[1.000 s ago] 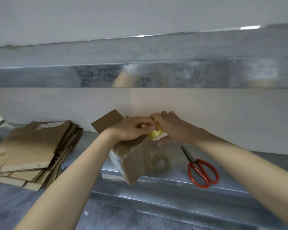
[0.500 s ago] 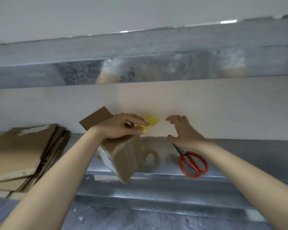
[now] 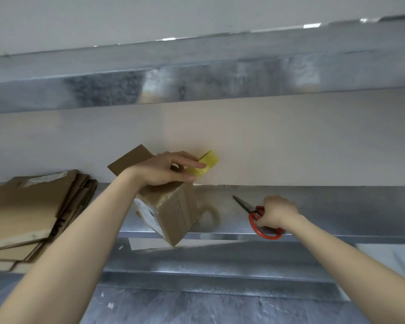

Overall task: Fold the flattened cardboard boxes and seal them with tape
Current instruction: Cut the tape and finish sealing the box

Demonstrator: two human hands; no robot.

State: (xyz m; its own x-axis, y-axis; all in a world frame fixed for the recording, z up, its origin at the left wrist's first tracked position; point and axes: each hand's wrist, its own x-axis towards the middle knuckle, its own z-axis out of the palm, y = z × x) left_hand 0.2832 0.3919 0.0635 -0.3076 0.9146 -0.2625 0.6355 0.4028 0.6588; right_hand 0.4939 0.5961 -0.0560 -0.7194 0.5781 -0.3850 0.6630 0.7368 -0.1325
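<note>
Tape [image 3: 205, 163] juts up-right from box [image 3: 171, 213]; scissors [image 3: 246, 206] point up-left.

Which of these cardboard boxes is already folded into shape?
The small box under the left hand that pinches yellow tape: it has raised sides. The rest lie flat in a stack at left.
</note>
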